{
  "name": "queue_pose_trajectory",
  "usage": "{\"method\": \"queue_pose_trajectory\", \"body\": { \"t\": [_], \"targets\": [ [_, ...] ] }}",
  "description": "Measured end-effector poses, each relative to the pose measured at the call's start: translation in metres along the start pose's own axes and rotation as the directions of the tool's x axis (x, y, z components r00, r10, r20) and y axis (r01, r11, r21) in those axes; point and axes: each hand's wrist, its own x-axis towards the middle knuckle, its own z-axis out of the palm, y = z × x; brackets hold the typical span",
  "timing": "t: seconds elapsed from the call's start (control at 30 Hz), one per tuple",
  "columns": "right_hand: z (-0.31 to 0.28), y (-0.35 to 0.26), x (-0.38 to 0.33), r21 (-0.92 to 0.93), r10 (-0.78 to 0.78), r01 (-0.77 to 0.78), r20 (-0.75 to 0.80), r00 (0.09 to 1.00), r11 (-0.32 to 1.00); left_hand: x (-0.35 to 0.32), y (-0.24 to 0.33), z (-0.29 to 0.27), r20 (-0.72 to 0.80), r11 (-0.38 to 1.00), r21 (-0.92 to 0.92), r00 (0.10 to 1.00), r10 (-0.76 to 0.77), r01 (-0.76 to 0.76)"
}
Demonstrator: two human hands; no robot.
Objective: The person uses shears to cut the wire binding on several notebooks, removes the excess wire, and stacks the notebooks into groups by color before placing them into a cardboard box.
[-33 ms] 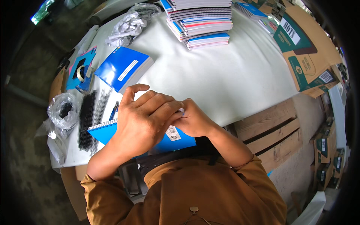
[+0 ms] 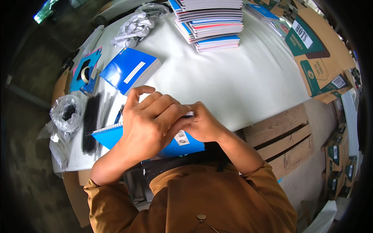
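Note:
Over a blue spiral notebook (image 2: 194,145) at the near table edge, my two hands meet. My left hand (image 2: 149,120) is curled, its index finger raised and bent, and its other fingertips reach my right hand (image 2: 203,123). The right fingers are closed, largely hidden behind the left. Between them peeks a small white and dark thing (image 2: 189,114), too covered to name. A white barcode label (image 2: 181,138) sits on the notebook's blue cover. The white coil binding (image 2: 108,129) runs along the notebook's far left edge.
Loose black binding coils (image 2: 90,126) and a tape dispenser (image 2: 89,82) lie left. Beyond my hands is a thick blue book-like stack (image 2: 130,70). Spiral notebooks (image 2: 210,23) are piled at the back. A cardboard box (image 2: 320,58) stands right; a wooden pallet (image 2: 279,132) is below.
The small thing between my fingers shows slightly more, now with a dark part. My hands keep nearly the same pose; the whole view has shifted slightly.

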Motion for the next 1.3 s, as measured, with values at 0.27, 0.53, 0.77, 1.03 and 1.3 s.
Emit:
{"method": "queue_pose_trajectory", "body": {
  "t": [0.27, 0.53, 0.77, 1.03, 1.3],
  "targets": [
    [-0.070, -0.041, 0.012, -0.844, -0.608, 0.493, 0.281, 0.743, 0.211, 0.009, -0.074, -0.018, -0.323, 0.984, -0.072, 0.930, -0.175, 0.160],
    [-0.139, 0.052, -0.073, -0.859, 0.202, 0.341, 0.437, 0.876, 0.381, -0.119, -0.213, 0.123, -0.115, 0.742, 0.513, 0.891, -0.439, 0.432],
    [-0.161, 0.056, -0.080, -0.804, 0.373, -0.096, 0.164, 0.913, 0.587, -0.092, -0.218, 0.073, 0.184, 0.679, 0.240, 0.654, -0.733, 0.694],
    [-0.163, 0.080, -0.060, -0.566, 0.359, -0.183, 0.216, 0.908, 0.804, -0.083, -0.251, 0.060, 0.485, 0.708, -0.001, 0.620, -0.617, 0.706],
    [-0.154, 0.091, -0.025, -0.443, 0.451, -0.298, 0.294, 0.843, 0.845, -0.075, -0.217, 0.046, 0.012, 0.735, 0.503, 0.847, -0.532, 0.454]
  ]
}}
